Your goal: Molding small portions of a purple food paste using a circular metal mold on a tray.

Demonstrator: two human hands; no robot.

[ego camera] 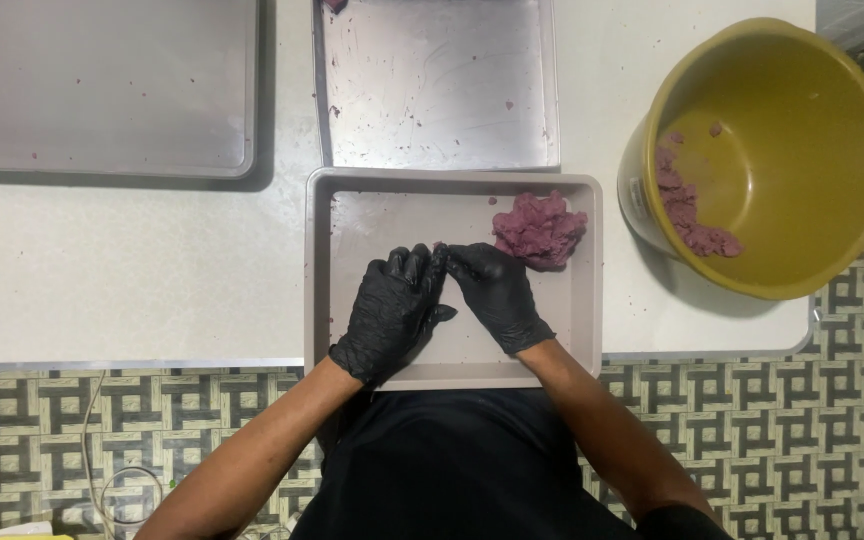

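Observation:
Both my hands wear black gloves and meet over a grey metal tray (580, 300) at the near table edge. My left hand (390, 312) and my right hand (493, 292) touch at the fingertips, pinching something small that I cannot make out between them. A lump of purple dough (539, 229) lies in the tray's far right corner, just beyond my right hand's fingers.
A yellow bucket (782, 150) with purple dough smeared inside stands tilted at the right. Two more metal trays sit behind: a large tray (102, 140) at far left, a smeared tray (442, 90) in the middle. The white table (132, 270) ends above a patterned floor.

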